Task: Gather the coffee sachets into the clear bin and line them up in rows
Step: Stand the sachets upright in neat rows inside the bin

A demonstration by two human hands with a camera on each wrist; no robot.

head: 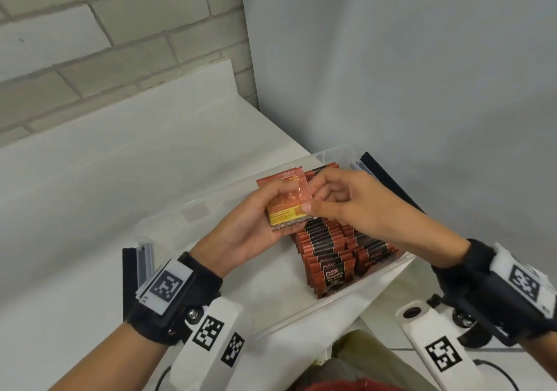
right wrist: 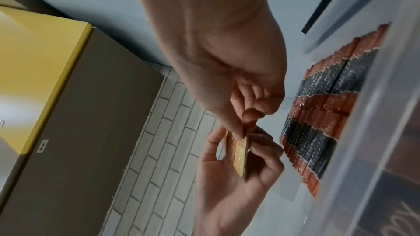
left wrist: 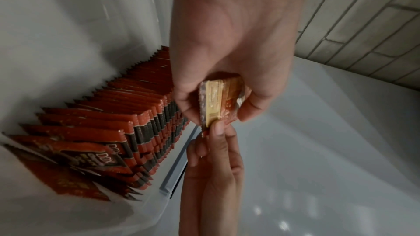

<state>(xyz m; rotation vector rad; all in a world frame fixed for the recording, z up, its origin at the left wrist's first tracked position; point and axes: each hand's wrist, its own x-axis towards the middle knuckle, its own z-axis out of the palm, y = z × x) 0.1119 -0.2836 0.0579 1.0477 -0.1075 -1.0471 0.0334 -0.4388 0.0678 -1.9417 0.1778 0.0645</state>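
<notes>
Left hand grips a small stack of coffee sachets, fingers curled behind, thumb across the glossy orange foil. Right hand pinches the stack's right edge between thumb and forefinger. Directly beneath the fingers, sachet rows stand on edge inside the clear bin, a smooth translucent plastic box.

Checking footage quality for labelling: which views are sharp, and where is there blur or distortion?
Head view: sharp, sachet rows readable, wide-angle bending at edges. Left wrist view: dim, near sachets smeared, held stack soft. Right wrist view: tilted, blurred throughout, bin wall hazy.
</notes>
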